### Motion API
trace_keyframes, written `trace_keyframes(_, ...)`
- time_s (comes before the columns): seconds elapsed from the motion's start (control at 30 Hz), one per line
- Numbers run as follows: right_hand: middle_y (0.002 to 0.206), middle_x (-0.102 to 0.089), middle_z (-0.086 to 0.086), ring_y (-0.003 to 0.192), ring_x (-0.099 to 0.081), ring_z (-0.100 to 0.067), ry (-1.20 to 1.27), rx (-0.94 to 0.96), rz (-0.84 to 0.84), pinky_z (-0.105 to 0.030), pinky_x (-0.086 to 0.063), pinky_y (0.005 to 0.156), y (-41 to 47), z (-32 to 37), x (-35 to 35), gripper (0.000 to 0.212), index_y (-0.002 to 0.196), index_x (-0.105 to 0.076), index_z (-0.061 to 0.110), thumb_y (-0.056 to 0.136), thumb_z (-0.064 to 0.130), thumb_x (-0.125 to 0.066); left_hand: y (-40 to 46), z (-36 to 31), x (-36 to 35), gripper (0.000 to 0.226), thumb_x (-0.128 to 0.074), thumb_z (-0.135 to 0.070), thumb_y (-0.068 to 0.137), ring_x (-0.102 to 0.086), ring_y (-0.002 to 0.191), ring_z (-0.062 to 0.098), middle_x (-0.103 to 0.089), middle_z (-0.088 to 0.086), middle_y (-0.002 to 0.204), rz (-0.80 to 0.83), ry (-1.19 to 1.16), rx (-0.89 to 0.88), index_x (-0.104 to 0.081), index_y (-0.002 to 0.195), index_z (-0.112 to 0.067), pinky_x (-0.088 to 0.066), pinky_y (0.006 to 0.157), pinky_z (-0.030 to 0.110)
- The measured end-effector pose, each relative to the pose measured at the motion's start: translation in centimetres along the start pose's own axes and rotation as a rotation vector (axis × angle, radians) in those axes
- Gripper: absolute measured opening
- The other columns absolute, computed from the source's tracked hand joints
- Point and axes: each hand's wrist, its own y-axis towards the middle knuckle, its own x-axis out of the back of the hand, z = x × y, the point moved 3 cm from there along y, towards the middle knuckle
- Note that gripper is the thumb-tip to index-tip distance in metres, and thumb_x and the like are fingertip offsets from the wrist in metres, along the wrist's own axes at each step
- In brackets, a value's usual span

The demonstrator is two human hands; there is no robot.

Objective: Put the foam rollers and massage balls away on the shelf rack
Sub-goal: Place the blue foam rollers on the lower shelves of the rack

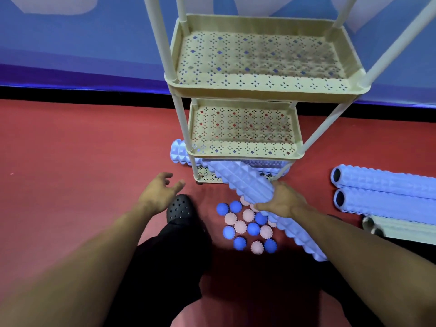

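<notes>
Right hand (282,201) grips a blue ridged foam roller (250,182) around its middle, fingers curled under it. The roller is tilted, far end aimed at the bottom tier of the cream shelf rack (262,89), likely so it can slide in lengthwise beside the other roller (179,155) already lying across that tier, whose end sticks out past the left post. Near end hangs over the balls. Left hand (160,193) is open, fingers spread, holding nothing, hovering above the black clog (180,208) near the rack's left post; probably ready to steady the rack or guide the roller in.

Massage balls (247,226), blue and pink, sit clustered on the red floor (82,149) just in front of the rack, none shelved yet. Two more rollers (387,192) lie side by side on the floor to the right, well apart from the rack, with a pale tube (401,228) beside them. Middle and top tiers hold nothing visible.

Judgement: early in the task; one roller stowed, a second going in. The low tier has little headroom, so the angled entry could catch on the post.
</notes>
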Motion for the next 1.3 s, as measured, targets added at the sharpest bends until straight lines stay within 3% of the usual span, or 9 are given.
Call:
trace_keyframes(0.27,0.127,-0.059,0.006,0.114,-0.061,-0.021,-0.169,0.053,0.02,-0.035,-0.05,0.09,0.9,-1.3,-1.1,0.098,0.143,-0.046,0.033,0.058,0.073,-0.074,6.8,-1.7,0.9,0.061,-0.06,-0.046,0.096,-0.05,0.13,0.032,-0.049,0.015,0.146,0.023,0.443,-0.138,-0.043,0.148,-0.017,-0.04,0.105,0.04)
trace_keyframes(0.47,0.121,-0.062,0.003,0.108,-0.062,-0.024,-0.166,-0.017,-0.064,-0.035,-0.052,0.088,2.2,-0.7,-0.2,0.094,0.132,-0.053,0.031,0.052,0.077,-0.07,8.7,-0.7,0.4,0.069,-0.064,-0.047,0.094,-0.051,0.13,0.031,-0.046,0.016,0.148,0.067,0.469,-0.127,-0.041,0.15,-0.014,-0.038,0.107,0.039)
trace_keyframes(0.57,0.12,-0.062,0.001,0.109,-0.063,-0.026,-0.104,-0.019,-0.118,-0.036,-0.053,0.087,2.8,0.3,0.7,0.095,0.133,-0.053,0.028,0.053,0.075,-0.072,9.3,-1.2,0.5,0.071,-0.069,-0.041,0.093,-0.055,0.127,0.03,-0.048,0.015,0.149,0.054,0.344,-0.131,-0.039,0.151,-0.013,-0.041,0.104,0.036)
trace_keyframes(0.7,0.135,-0.057,-0.003,0.123,-0.057,-0.028,-0.191,0.05,-0.208,-0.039,-0.047,0.096,3.7,1.8,1.7,0.099,0.142,-0.046,0.022,0.062,0.07,-0.077,10.2,-1.4,0.4,0.068,-0.069,-0.034,0.094,-0.057,0.125,0.029,-0.048,0.011,0.149,0.045,0.225,-0.143,-0.037,0.151,-0.016,-0.045,0.101,0.036)
trace_keyframes(0.83,0.133,-0.062,-0.006,0.122,-0.058,-0.029,-0.216,0.076,-0.241,-0.037,-0.045,0.098,4.7,3.6,2.0,0.094,0.136,-0.05,0.017,0.064,0.069,-0.077,11.3,-0.6,0.6,0.055,-0.063,-0.029,0.099,-0.058,0.101,0.025,-0.058,0.009,0.128,-0.013,-0.11,-0.018,-0.044,0.147,-0.011,-0.052,0.095,0.047)
trace_keyframes(0.97,0.136,-0.062,-0.006,0.125,-0.058,-0.028,-0.265,0.094,-0.244,-0.038,-0.043,0.103,5.4,5.8,1.2,0.093,0.139,-0.05,0.02,0.065,0.069,-0.078,12.1,0.4,0.8,0.042,-0.059,-0.04,0.1,-0.058,0.113,0.026,-0.056,0.009,0.136,-0.043,-0.432,0.11,-0.054,0.135,-0.017,-0.054,0.085,0.043)
trace_keyframes(1.1,0.136,-0.062,-0.001,0.125,-0.058,-0.026,-0.191,0.102,-0.242,-0.037,-0.043,0.104,6.1,6.7,0.4,0.084,0.139,-0.051,0.026,0.07,0.064,-0.078,13.1,0.9,-0.2,0.045,-0.055,-0.05,0.099,-0.054,0.122,0.029,-0.052,0.006,0.138,0.02,-0.591,0.159,-0.053,0.133,-0.02,-0.053,0.089,0.041)
trace_keyframes(1.2,0.117,-0.066,0.006,0.108,-0.062,-0.024,-0.154,0.081,-0.181,-0.04,-0.043,0.096,7.0,6.7,0.1,0.066,0.125,-0.062,0.029,0.076,0.071,-0.067,13.7,1.0,-1.5,0.041,-0.058,-0.053,0.097,-0.052,0.124,0.034,-0.05,0.009,0.136,0.063,-0.667,0.195,-0.056,0.124,-0.022,-0.053,0.097,0.046)
trace_keyframes(1.3,0.111,-0.071,-0.006,0.106,-0.064,-0.031,-0.221,0.047,-0.12,-0.043,-0.045,0.094,7.8,7.3,-0.2,0.058,0.112,-0.067,0.02,0.078,0.067,-0.066,14.6,0.9,-1.8,0.036,-0.062,-0.055,0.094,-0.056,0.119,0.033,-0.054,0.009,0.13,0.056,-0.705,0.194,-0.056,0.11,-0.024,-0.055,0.095,0.048)
